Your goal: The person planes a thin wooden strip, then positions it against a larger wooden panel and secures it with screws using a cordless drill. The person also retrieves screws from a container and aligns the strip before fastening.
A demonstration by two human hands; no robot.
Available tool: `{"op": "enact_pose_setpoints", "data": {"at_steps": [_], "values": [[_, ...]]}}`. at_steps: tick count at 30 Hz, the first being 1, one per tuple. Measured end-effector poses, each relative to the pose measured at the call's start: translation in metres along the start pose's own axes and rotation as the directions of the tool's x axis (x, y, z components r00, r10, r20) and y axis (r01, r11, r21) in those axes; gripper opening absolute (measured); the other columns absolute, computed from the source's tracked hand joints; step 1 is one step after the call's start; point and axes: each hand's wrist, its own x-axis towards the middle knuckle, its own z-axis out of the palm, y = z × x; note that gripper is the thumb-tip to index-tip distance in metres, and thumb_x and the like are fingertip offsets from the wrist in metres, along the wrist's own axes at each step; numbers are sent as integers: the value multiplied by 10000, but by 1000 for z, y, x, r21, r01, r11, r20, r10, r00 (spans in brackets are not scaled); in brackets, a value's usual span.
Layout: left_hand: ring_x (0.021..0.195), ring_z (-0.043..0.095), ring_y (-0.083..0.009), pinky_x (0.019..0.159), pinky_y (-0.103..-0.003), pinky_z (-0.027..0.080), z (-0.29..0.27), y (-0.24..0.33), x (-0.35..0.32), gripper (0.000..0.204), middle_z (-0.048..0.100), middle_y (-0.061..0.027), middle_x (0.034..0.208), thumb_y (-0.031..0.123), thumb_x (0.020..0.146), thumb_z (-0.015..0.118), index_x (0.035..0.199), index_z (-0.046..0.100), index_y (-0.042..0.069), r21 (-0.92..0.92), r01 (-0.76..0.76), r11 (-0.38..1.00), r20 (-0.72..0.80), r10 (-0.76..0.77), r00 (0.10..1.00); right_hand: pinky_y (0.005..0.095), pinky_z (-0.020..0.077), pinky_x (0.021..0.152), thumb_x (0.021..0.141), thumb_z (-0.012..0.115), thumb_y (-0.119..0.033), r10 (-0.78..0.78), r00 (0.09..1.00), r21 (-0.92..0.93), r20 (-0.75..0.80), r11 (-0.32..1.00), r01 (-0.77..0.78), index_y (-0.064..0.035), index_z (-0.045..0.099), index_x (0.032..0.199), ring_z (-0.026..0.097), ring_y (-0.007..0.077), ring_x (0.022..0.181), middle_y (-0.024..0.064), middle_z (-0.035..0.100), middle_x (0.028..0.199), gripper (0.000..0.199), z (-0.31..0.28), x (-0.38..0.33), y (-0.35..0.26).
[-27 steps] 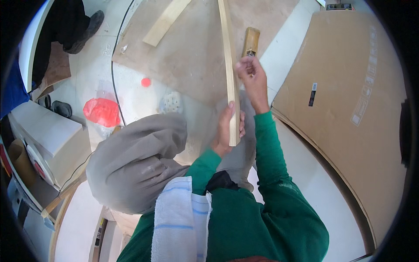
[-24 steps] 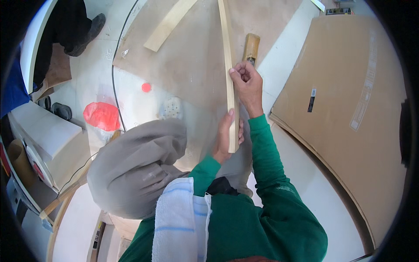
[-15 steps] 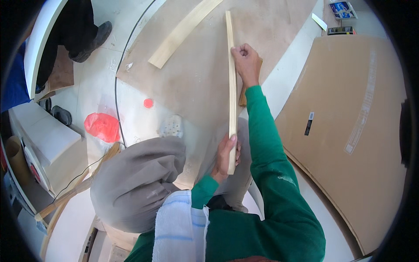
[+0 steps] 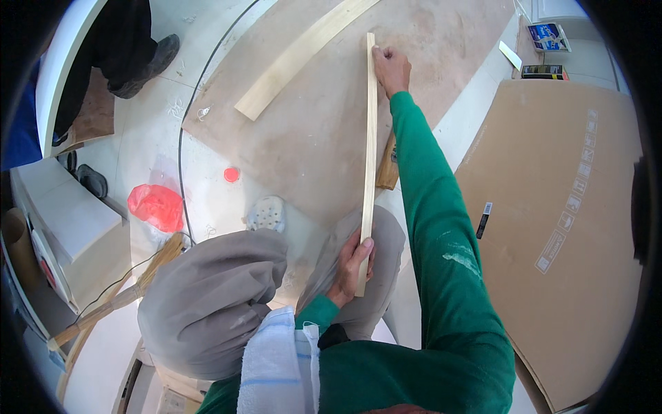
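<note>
Holding a long, narrow wooden strip [image 4: 370, 138] pointing forward, near end over the right leg [image 4: 387, 238], far end above a brown sheet [image 4: 310, 165] on the floor [image 4: 138, 145]. Gripping that near end in the left hand [image 4: 350, 268], fingers wrapped round it, thumb across the top. At the strip's far end, reaching out with the right hand [image 4: 394, 72]: fingers curled in, tips at the right edge; cannot tell whether pinching or only touching. Left of the strip's far half, seeing a broader pale plank [image 4: 296, 61]; just right of the strip's middle, a brown wooden piece [image 4: 387, 171], partly covered by the green sleeve [image 4: 431, 186]. Further left of the strip, noting a red disc [image 4: 231, 174], a dark cable [image 4: 181, 152] and a red plastic bag [image 4: 157, 207]; well to its right, a large cardboard carton [image 4: 524, 276]. Could go wrong mainly through leverage: with a firm hold visible only at the near end, apt to swing or tip under a sideways push or a slack left grip. Might also pick up a splinter from sliding bare fingers along the edge. Worth watching the wooden piece too, easily knocked by dipping the sleeve.
</note>
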Motion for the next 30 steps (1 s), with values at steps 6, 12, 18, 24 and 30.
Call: {"op": "enact_pose_setpoints", "data": {"at_steps": [6, 12, 18, 24, 30], "values": [[644, 519, -75, 513, -261, 446, -3, -5, 1, 664, 543, 2, 908, 491, 1134, 560, 1653, 491, 82, 6, -14, 1000, -9, 14, 1000, 532, 580, 942, 990, 699, -445, 82, 996, 3, 37, 997, -82, -8, 799, 932, 764, 463, 966, 239, 808, 934, 451, 22, 50, 6], [621, 524, -73, 507, -261, 454, -3, -6, 2, 653, 546, 1, 897, 503, 1141, 554, 1636, 506, 80, 11, -14, 1000, -20, 14, 1000, 537, 600, 841, 1012, 736, -418, 160, 984, 65, -77, 986, -155, -17, 774, 1147, 762, 354, 925, 171, 801, 951, 425, -23, 0, 29], [634, 526, -50, 521, -241, 443, 1, -6, 0, 373, 541, 49, 881, 479, 1122, 639, 1294, 617, 148, -105, -1, 995, -27, -2, 1000, 604, 544, 1059, 935, 824, -506, 200, 964, -417, -177, 872, -257, 1, 497, 1527, 562, 425, 1396, 237, 553, 1475, 846, -70, -194, 98], [668, 522, -54, 552, -240, 443, 0, -3, -3, 413, 532, 46, 887, 506, 1111, 645, 1318, 611, 150, -33, 8, 999, -43, -9, 999, 602, 567, 1027, 840, 883, -513, 246, 969, -377, 5, 898, -226, 40, 439, 1514, 646, 476, 1277, 284, 621, 1383, 978, -65, -219, 113], [607, 512, -58, 487, -257, 424, 1, -12, 3, 603, 565, 21, 882, 502, 1125, 613, 1584, 566, 114, 26, -41, 999, -65, 43, 997, 488, 593, 992, 932, 855, -395, 242, 954, 124, 178, 956, -266, 43, 465, 1512, 760, 422, 1119, 326, 744, 1240, 825, -138, -234, 70]]}}
